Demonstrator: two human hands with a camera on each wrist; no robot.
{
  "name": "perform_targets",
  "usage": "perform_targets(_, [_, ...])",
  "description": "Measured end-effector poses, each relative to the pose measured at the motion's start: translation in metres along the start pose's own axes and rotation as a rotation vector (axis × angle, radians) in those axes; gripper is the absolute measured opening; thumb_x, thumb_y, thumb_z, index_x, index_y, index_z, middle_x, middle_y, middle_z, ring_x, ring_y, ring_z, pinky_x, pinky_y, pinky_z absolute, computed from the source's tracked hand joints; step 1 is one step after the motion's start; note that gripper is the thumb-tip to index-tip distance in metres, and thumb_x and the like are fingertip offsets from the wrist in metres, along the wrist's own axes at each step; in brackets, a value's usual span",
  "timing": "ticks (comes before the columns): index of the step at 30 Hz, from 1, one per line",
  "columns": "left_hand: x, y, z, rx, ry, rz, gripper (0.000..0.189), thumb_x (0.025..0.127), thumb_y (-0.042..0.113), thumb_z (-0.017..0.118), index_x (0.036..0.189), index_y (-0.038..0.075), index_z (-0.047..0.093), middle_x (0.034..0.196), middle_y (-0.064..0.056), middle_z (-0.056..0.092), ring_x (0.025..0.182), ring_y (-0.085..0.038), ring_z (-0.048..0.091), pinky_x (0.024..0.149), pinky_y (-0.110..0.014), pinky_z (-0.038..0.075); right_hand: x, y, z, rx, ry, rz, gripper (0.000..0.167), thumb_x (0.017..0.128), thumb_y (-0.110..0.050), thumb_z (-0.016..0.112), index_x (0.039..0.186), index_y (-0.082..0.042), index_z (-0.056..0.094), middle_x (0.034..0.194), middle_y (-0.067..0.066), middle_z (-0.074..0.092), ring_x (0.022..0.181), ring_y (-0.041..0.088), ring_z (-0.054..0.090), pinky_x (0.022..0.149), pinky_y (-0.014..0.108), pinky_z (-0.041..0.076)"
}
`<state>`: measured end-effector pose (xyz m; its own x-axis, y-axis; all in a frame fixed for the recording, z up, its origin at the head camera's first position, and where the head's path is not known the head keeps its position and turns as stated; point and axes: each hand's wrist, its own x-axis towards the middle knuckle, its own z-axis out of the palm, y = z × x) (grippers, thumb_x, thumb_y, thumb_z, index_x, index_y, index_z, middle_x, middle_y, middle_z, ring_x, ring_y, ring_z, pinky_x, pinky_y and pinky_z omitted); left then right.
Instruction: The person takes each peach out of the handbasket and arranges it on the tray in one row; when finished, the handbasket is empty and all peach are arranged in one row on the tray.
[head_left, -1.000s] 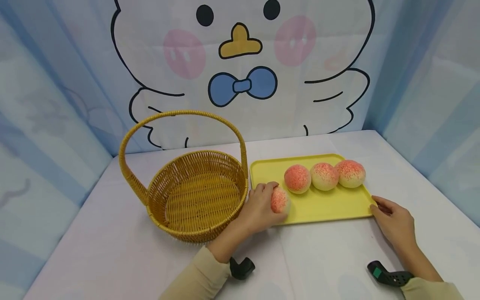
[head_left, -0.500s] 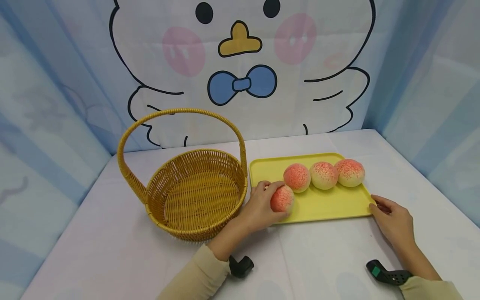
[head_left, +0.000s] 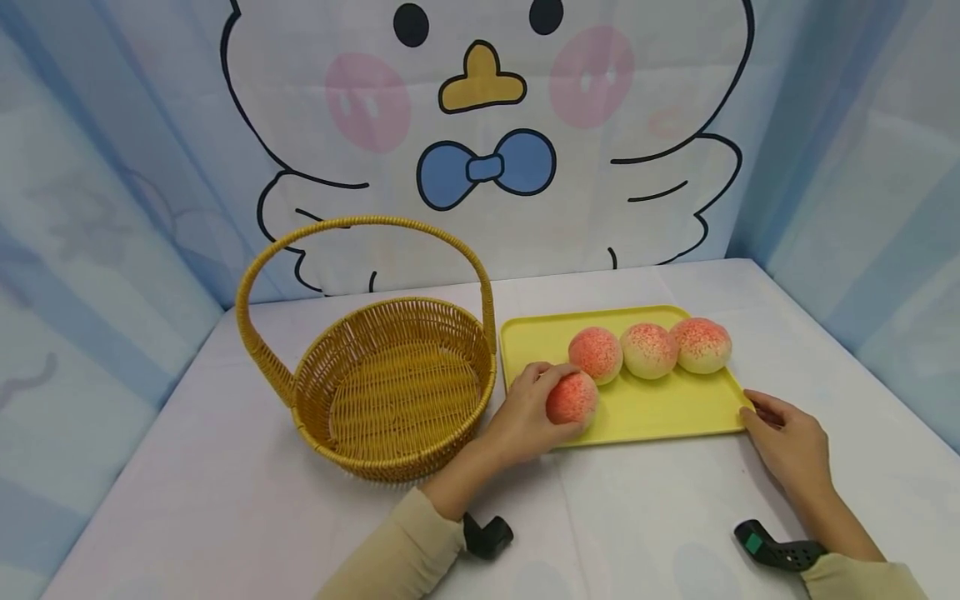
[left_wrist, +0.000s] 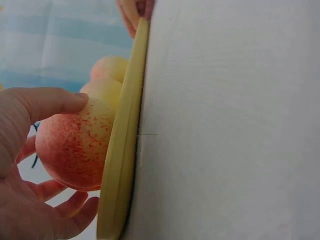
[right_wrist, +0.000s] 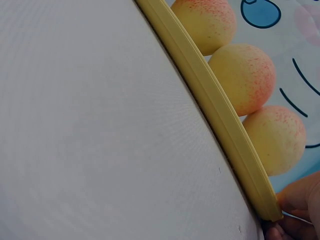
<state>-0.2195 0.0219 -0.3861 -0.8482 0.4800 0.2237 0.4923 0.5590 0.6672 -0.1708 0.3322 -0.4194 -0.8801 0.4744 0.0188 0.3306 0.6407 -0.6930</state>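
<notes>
In the head view my left hand (head_left: 528, 421) grips a round pink-and-cream peach (head_left: 573, 398) at the near left part of a yellow tray (head_left: 652, 417). Seen from the left wrist, the thumb lies over this peach (left_wrist: 75, 145) and the fingers curve under its far side. The peach sits at the tray's rim. My right hand (head_left: 791, 446) pinches the tray's near right corner, with thumb and fingers on either side of the rim in the right wrist view. Three more peaches, a left one (head_left: 596, 355), a middle one (head_left: 649, 350) and a right one (head_left: 701, 345), lie in a row.
A woven basket (head_left: 405, 408) with a tall arched handle (head_left: 367, 222) stands left of the tray, close to my left forearm. Its inside holds nothing visible. A white cloth covers the table (head_left: 637, 517). Printed curtains (head_left: 847, 167) enclose the back and sides.
The gripped peach has shifted a little to the right with my left hand's fingers, closer to the row. My right hand and the other peaches stay put.
</notes>
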Motion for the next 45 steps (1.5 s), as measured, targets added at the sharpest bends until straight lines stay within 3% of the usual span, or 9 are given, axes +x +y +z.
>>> perform_targets(7, [0.001, -0.005, 0.003, -0.095, 0.017, 0.007, 0.062, 0.073, 0.029, 0.077, 0.128, 0.024, 0.049, 0.118, -0.005, 0.047, 0.105, -0.016, 0.05, 0.084, -0.031, 0.044, 0.0, 0.002, 0.0, 0.009, -0.001, 0.002, 0.046, 0.094, -0.023, 0.048, 0.13, 0.005, 0.047, 0.123, 0.028, 0.049, 0.107, 0.038, 0.046, 0.084, 0.05, 0.039])
perform_targets(12, [0.001, -0.006, 0.002, -0.044, 0.048, -0.02, 0.062, 0.071, 0.032, 0.077, 0.126, 0.025, 0.051, 0.116, -0.004, 0.048, 0.101, -0.016, 0.052, 0.081, -0.031, 0.045, 0.0, 0.002, 0.001, 0.006, 0.002, -0.004, 0.046, 0.094, -0.023, 0.048, 0.13, 0.004, 0.047, 0.122, 0.027, 0.05, 0.106, 0.037, 0.046, 0.08, 0.046, 0.04])
perform_targets(19, [0.001, -0.009, -0.003, 0.01, 0.115, -0.07, 0.061, 0.068, 0.023, 0.076, 0.124, 0.021, 0.052, 0.114, -0.01, 0.047, 0.097, -0.021, 0.051, 0.077, -0.033, 0.047, -0.001, 0.0, 0.002, -0.001, 0.004, -0.021, 0.046, 0.093, -0.024, 0.048, 0.13, 0.004, 0.048, 0.12, 0.026, 0.051, 0.104, 0.035, 0.047, 0.071, 0.033, 0.039])
perform_targets(29, [0.003, -0.012, -0.005, -0.045, 0.119, -0.074, 0.061, 0.076, 0.021, 0.074, 0.131, 0.018, 0.048, 0.123, -0.015, 0.041, 0.109, -0.028, 0.044, 0.084, -0.04, 0.044, -0.001, -0.001, 0.002, 0.004, 0.0, -0.01, 0.046, 0.093, -0.024, 0.048, 0.13, 0.004, 0.048, 0.121, 0.026, 0.051, 0.104, 0.035, 0.047, 0.071, 0.032, 0.039])
perform_targets(39, [0.016, -0.014, 0.003, -0.096, 0.182, -0.135, 0.068, 0.08, 0.015, 0.071, 0.138, 0.012, 0.036, 0.128, -0.021, 0.033, 0.112, -0.032, 0.045, 0.091, -0.042, 0.04, 0.0, 0.002, -0.001, -0.009, 0.003, -0.037, 0.046, 0.093, -0.024, 0.048, 0.129, 0.004, 0.048, 0.119, 0.027, 0.051, 0.103, 0.035, 0.048, 0.07, 0.031, 0.037])
perform_targets(45, [0.019, -0.018, 0.005, -0.149, 0.207, -0.13, 0.069, 0.081, 0.01, 0.07, 0.14, 0.01, 0.033, 0.13, -0.023, 0.03, 0.115, -0.035, 0.043, 0.094, -0.044, 0.038, 0.0, 0.003, -0.001, -0.014, -0.002, -0.057, 0.046, 0.093, -0.024, 0.048, 0.129, 0.005, 0.048, 0.119, 0.028, 0.051, 0.104, 0.036, 0.048, 0.068, 0.027, 0.036])
